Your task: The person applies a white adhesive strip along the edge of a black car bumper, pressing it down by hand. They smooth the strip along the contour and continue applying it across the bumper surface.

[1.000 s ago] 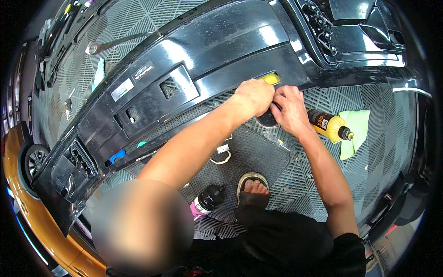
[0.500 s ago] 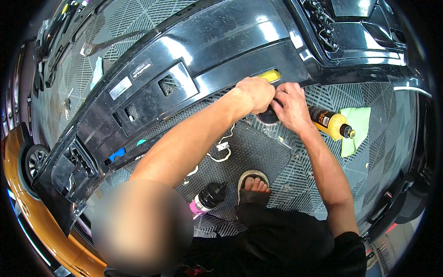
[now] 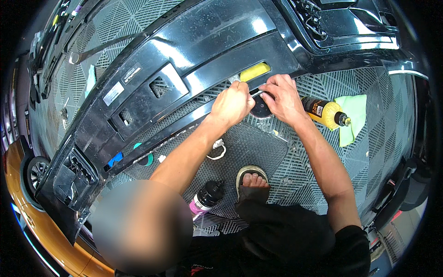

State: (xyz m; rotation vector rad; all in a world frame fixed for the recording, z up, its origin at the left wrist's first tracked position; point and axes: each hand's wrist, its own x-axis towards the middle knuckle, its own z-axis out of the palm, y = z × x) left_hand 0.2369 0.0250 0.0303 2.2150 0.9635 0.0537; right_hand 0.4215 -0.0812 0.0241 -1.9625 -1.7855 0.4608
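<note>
So both hands are up at the lower edge of the black bumper (image 3: 194,51), just below the yellow pad (image 3: 254,71). Left hand (image 3: 232,105) is curled shut, right hand (image 3: 282,98) pinches something small; can't tell what either holds. Yellow bottle (image 3: 324,112) lies just right, on a green cloth (image 3: 353,117).

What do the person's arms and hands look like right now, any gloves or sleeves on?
No gloves: the left hand and right hand are bare, and so are both forearms. No watch, ring or strap shows. A short black sleeve covers the right upper arm; the left upper arm is hidden.
</note>
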